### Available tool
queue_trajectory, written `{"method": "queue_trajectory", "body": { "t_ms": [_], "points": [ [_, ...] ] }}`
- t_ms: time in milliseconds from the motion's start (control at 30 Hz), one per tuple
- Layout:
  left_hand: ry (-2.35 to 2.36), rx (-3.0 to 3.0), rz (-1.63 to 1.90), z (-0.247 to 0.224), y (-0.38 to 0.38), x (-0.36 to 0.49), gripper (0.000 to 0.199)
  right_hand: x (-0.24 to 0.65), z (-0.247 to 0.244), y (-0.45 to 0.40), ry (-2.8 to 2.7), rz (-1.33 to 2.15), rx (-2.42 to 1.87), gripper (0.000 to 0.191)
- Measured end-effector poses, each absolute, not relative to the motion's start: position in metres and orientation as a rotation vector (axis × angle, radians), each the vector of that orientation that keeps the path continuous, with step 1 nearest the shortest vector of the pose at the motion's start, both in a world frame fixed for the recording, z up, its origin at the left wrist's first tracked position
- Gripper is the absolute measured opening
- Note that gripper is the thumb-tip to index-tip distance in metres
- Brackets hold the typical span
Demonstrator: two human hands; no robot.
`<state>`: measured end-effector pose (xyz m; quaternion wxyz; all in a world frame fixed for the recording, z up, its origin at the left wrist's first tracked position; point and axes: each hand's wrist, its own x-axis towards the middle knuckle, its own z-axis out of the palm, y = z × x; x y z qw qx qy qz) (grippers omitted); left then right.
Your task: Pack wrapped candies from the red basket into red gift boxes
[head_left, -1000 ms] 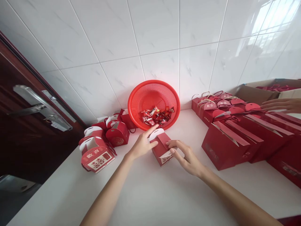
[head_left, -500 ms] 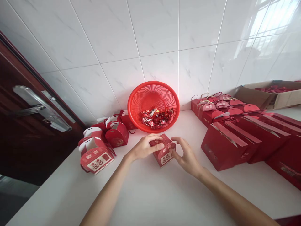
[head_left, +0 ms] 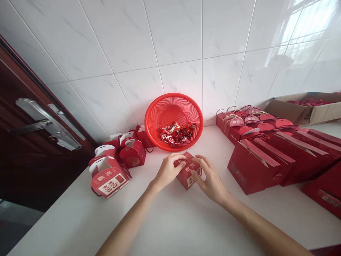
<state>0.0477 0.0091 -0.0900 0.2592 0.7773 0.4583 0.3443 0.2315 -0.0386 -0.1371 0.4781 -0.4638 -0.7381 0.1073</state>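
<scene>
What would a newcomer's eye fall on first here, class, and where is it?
Most likely the bright red basket in the middle, by the tiled wall, with shiny wrapped sweets inside. Just in front of it, the person's left grip and right grip are at a small red box on the white table. Larger red boxes crowd the right side.

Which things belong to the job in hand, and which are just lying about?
In the job: left hand, right hand, the box both touch; probably sweets, basket.

Apparently lying about, untouched: left-side boxes, right-side red packages, carton.
</scene>
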Motion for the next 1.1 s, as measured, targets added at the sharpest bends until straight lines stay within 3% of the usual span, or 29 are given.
{"method": "queue_trajectory", "body": {
  "t_ms": [367, 733, 867, 1000, 1100],
  "points": [
    [1.131, 1.974, 1.261, -0.122, 0.013, 0.061, 0.019, 0.227, -0.145, -0.038, -1.944, 0.124, -1.299, 0.053],
    [0.89, 1.666, 1.326, -0.155, 0.011, 0.054, 0.05, 0.219, -0.116, -0.037, -1.983, 0.235, -1.488, 0.053],
    [0.836, 1.457, 1.367, -0.167, 0.013, 0.05, 0.061, 0.224, -0.092, -0.04, -2.019, 0.308, -1.508, 0.052],
    [0.848, 1.426, 1.334, -0.168, 0.017, 0.051, 0.052, 0.24, -0.046, -0.062, -2.038, 0.245, -1.385, 0.058],
    [0.928, 1.496, 1.276, -0.165, 0.018, 0.051, 0.05, 0.264, 0.006, -0.072, -2.028, 0.147, -1.175, 0.052]
  ]
}}
